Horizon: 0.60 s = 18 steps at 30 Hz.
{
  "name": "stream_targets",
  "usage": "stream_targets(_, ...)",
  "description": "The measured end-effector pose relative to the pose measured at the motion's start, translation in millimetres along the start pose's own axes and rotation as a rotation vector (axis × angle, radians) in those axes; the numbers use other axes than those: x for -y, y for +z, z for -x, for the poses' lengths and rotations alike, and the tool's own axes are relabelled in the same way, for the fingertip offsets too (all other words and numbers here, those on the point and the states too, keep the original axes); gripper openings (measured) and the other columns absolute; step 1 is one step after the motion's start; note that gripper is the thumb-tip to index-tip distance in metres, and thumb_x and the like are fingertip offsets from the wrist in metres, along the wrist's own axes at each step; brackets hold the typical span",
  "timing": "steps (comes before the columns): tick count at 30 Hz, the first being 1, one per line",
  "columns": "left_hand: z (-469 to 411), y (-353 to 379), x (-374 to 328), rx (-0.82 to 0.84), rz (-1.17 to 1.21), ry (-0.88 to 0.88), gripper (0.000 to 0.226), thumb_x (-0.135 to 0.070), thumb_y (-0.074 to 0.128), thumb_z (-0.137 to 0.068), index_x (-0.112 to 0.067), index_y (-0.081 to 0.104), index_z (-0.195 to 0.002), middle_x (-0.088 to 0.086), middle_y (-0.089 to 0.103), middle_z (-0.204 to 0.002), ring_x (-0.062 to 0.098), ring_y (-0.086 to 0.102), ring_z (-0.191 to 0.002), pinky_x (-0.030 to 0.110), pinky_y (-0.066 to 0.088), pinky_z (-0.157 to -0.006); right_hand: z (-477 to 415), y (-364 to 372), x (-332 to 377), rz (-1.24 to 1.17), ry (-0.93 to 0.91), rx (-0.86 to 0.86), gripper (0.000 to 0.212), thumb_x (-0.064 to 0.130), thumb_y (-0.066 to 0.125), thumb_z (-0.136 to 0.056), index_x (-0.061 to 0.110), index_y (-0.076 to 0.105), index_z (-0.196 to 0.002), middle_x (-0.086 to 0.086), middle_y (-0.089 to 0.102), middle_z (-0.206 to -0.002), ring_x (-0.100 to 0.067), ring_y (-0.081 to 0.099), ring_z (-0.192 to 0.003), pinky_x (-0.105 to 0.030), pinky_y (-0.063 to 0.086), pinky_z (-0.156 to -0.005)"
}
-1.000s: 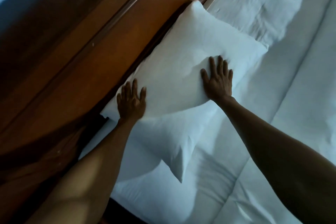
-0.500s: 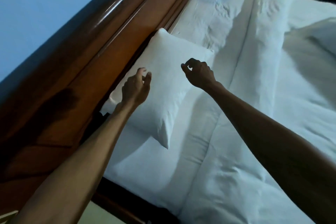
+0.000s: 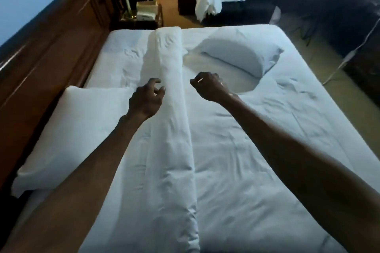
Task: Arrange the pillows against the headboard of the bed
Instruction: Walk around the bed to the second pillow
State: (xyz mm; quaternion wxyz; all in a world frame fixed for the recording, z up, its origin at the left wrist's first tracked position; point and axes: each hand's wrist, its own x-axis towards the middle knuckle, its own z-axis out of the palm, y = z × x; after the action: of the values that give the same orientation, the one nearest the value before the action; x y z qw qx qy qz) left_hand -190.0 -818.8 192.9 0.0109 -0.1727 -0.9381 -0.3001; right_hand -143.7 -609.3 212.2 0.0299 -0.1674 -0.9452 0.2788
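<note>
Against the dark wooden headboard [image 3: 41, 53] one plump white pillow [image 3: 67, 129] already leans; the other white pillow [image 3: 242, 57] lies near the bed's far edge. We'd judge it light and floppy, best pinched at two corners. Our left hand [image 3: 146, 100] and right hand [image 3: 209, 88] hover loosely curled, each grip empty.

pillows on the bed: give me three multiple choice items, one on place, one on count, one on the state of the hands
1. Where does the far pillow lie?
A. against the headboard
B. out on the mattress, apart from the headboard
C. on the nightstand

2. How many pillows are on the bed?
A. one
B. two
C. four

3. What are the hands doing?
A. both empty, above the bed
B. both pressing a pillow
C. lifting the lamp

Answers: 1 B, since only the near pillow rests along the headboard. 2 B, one near and one far. 3 A, the left hand and right hand have curled fingers and hold nothing.
</note>
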Motion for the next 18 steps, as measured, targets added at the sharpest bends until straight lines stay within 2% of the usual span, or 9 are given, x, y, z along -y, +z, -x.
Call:
stream_targets(3,14,51,-112,0.027,0.042,0.077,0.039,-0.044,0.051,-0.099,-0.025,0.056,-0.132,0.003,0.072,-0.120,0.037,0.060,-0.117,0.044,0.048,-0.093,37,-79,-87,-0.007,0.077,-0.069,0.032,0.055,0.053,-0.087,0.029,0.069,-0.095,-0.007,0.071,-0.108,-0.030,0.064,-0.103,-0.036,0.052,-0.086)
stream_targets(6,27,102,-210,0.065,0.065,0.156,0.039,-0.044,0.051,-0.098,-0.026,0.056,-0.132,0.000,0.073,-0.118,0.035,0.060,-0.116,0.041,0.046,-0.089,71,-151,-164,0.035,0.117,-0.131,0.029,0.047,0.056,-0.093,0.025,0.071,-0.105,-0.009,0.068,-0.118,-0.031,0.061,-0.112,-0.034,0.047,-0.086)
stream_targets(9,40,149,-308,0.105,0.097,0.251,0.039,-0.043,0.053,-0.097,-0.025,0.058,-0.131,0.004,0.073,-0.117,0.036,0.062,-0.115,0.042,0.047,-0.089,104,-217,-242,0.033,0.185,-0.185,0.030,0.045,0.056,-0.094,0.025,0.071,-0.110,-0.014,0.066,-0.122,-0.035,0.061,-0.112,-0.035,0.047,-0.088)
stream_targets(14,48,215,-442,0.183,0.144,0.355,0.041,-0.047,0.055,-0.092,-0.027,0.059,-0.128,0.009,0.074,-0.115,0.039,0.062,-0.113,0.045,0.048,-0.091,145,-302,-350,-0.002,0.313,-0.296,0.033,0.050,0.056,-0.092,0.027,0.071,-0.109,-0.008,0.070,-0.118,-0.031,0.062,-0.112,-0.036,0.049,-0.090)
stream_targets(18,49,262,-527,0.247,0.150,0.453,0.040,-0.042,0.055,-0.096,-0.024,0.059,-0.132,0.006,0.074,-0.118,0.038,0.061,-0.116,0.043,0.046,-0.094,168,-352,-423,-0.024,0.441,-0.312,0.035,0.053,0.054,-0.091,0.028,0.071,-0.107,-0.007,0.070,-0.118,-0.029,0.064,-0.107,-0.034,0.048,-0.084)
